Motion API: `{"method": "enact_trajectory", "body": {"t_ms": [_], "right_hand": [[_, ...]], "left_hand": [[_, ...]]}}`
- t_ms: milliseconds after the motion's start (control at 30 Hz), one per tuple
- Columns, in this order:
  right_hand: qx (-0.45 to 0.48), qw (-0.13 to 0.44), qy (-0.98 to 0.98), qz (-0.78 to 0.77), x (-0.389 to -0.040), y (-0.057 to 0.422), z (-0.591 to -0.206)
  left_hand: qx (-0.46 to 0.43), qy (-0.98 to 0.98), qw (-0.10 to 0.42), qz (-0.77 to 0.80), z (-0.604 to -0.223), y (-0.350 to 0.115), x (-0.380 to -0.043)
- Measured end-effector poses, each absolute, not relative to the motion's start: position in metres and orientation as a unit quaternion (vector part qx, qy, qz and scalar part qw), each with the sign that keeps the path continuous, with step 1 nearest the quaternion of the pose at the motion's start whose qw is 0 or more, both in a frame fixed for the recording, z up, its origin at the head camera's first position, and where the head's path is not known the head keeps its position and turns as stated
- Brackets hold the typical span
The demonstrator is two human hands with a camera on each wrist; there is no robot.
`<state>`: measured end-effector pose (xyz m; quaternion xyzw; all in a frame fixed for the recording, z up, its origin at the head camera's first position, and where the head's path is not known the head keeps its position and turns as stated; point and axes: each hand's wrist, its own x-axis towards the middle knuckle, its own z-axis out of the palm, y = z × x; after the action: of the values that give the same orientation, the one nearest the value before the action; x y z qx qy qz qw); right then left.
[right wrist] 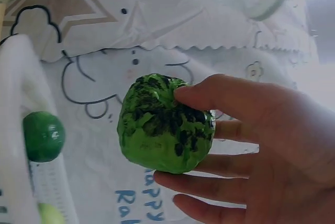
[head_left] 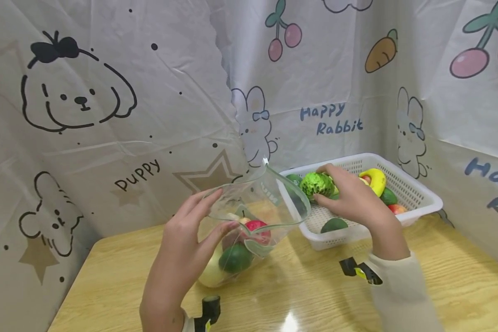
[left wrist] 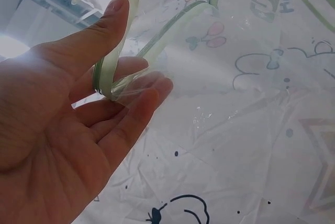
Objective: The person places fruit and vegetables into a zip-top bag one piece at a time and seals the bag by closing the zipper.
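My left hand (head_left: 181, 251) grips the rim of a clear zip bag (head_left: 280, 221), thumb and fingers on either side of its green-edged mouth (left wrist: 109, 69). The bag stands gaping on the table. In it are a dark green oval fruit (head_left: 235, 258), a red piece (head_left: 258, 231) and a pale yellow round one (head_left: 213, 271), partly hidden by the hand. My right hand (head_left: 352, 196) holds a bumpy bright green vegetable with dark patches (right wrist: 165, 124) between thumb and fingers, above the white basket (head_left: 429, 203). Its exact kind cannot be told.
Inside the basket lie a yellow banana (head_left: 377, 182), a dark green half-round piece (head_left: 334, 225), a red-orange fruit (head_left: 397, 209) and other green pieces. The basket stands at the right of the wooden table (head_left: 120, 272). Printed cloth walls (head_left: 170, 92) rise behind.
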<state>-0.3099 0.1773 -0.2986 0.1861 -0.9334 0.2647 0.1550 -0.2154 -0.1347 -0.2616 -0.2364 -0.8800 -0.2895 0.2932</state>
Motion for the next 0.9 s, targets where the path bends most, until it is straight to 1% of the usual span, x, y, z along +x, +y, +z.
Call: {"method": "enact_trajectory", "body": {"t_ms": [100, 333, 433, 600, 900], "right_hand": [[0.188, 0.203, -0.92, 0.277, -0.3, 0.177, -0.289], [0.205, 0.347, -0.855, 0.327, -0.283, 0.169, -0.274], [0.212, 0.383, -0.829, 0.349, -0.279, 0.164, -0.27], [0.233, 0.404, -0.808, 0.36, -0.271, 0.157, -0.265], [0.276, 0.402, -0.791, 0.37, -0.262, 0.144, -0.263]], "left_hand": [[-0.239, -0.879, 0.295, -0.289, -0.261, -0.135, -0.215], [-0.242, -0.875, 0.301, -0.291, -0.262, -0.135, -0.216], [-0.242, -0.875, 0.302, -0.292, -0.262, -0.135, -0.215], [-0.252, -0.87, 0.305, -0.296, -0.263, -0.135, -0.215], [-0.262, -0.869, 0.294, -0.301, -0.263, -0.133, -0.214]]}}
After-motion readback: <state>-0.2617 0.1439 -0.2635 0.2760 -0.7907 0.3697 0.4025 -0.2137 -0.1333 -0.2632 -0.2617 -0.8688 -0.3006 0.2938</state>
